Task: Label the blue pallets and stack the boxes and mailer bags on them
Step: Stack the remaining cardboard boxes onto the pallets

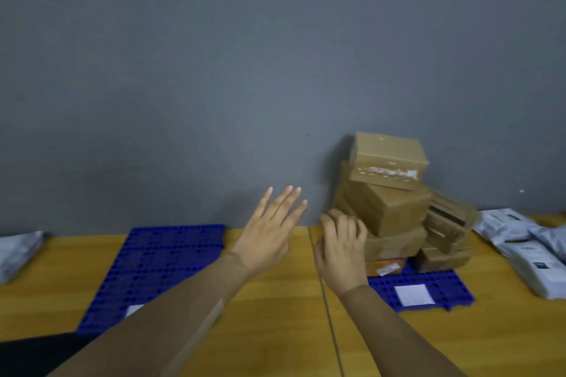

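The brown cardboard boxes (389, 202), stacked askew on the right blue perforated plastic pallet (444, 288), likely handle stiff and light yet topple-prone; take opposite side faces; left hand (266, 236) grip wide, empty; right hand (340, 251) grip narrow, curled, empty beside them.

A packing room: blue pallets (165, 266), stacked boxes (395, 208), mailer bags (526, 242) on wooden tables (275, 330).

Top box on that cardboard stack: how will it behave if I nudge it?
The top box probably slides or tips easily: it sits skewed on the box below. It looks stiff, with square edges holding shape, so it should lift as one piece. The whole stack on the blue pallet seems uneven, so a push may topple several.
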